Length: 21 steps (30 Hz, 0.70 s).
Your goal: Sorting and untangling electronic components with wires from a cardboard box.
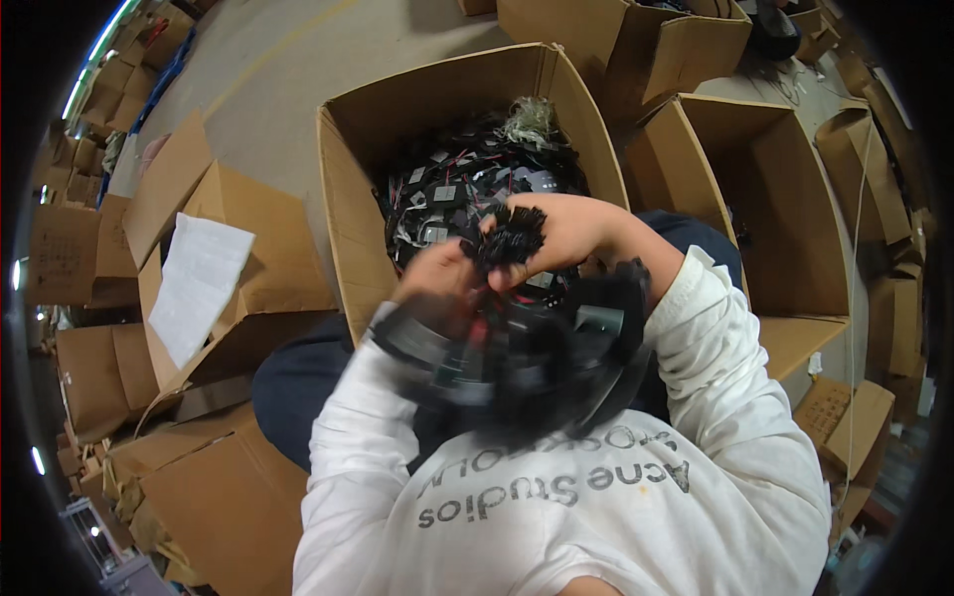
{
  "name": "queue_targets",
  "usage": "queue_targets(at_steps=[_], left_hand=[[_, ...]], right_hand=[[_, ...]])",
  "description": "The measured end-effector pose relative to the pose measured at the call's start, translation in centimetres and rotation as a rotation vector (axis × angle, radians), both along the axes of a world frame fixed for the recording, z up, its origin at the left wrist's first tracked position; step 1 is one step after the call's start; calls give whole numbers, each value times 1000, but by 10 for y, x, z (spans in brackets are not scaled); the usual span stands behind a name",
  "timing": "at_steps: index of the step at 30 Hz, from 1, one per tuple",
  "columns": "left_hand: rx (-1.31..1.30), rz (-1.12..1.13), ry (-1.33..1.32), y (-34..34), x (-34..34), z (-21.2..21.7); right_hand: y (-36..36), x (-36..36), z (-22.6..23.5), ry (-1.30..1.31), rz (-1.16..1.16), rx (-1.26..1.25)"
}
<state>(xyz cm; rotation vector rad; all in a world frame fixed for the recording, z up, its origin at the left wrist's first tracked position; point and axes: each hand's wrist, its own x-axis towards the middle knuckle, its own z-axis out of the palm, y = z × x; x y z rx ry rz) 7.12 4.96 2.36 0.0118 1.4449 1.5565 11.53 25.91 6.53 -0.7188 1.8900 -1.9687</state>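
Note:
My right hand [566, 230] is closed around a clump of small black plug ends [512, 238], held above an open cardboard box [343, 179]. My left hand [437, 283] is blurred and grips the same bundle just below and left of it. A big tangle of black cables with grey blocks [517, 363] hangs from both hands down to my lap. Inside the box lies a heap of similar black cables with small grey tags [467, 179].
An empty open carton [785, 199] stands right of the box, with more cartons behind it [636, 40]. Flattened cardboard and a white paper sheet [199, 283] lie to the left. Bare concrete floor [268, 70] shows beyond.

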Motion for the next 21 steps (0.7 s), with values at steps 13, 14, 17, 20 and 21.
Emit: queue_targets(at_steps=[13,14,17,20,21], left_hand=[[-217,-158,1558,-45,11,65],[-210,-128,1532,-44,13,65],[-123,-227,1520,-45,21,59],[9,-305,1492,-41,26,49],[-62,-348,1548,-41,25,48]], right_hand=[[-24,-1,-8,-404,-573,-206],[-26,-3,-15,-409,-576,-205],[-36,-10,-26,-557,-526,-266],[-49,-15,-32,-600,-479,-205],[-54,-19,-41,-608,-501,-175]])
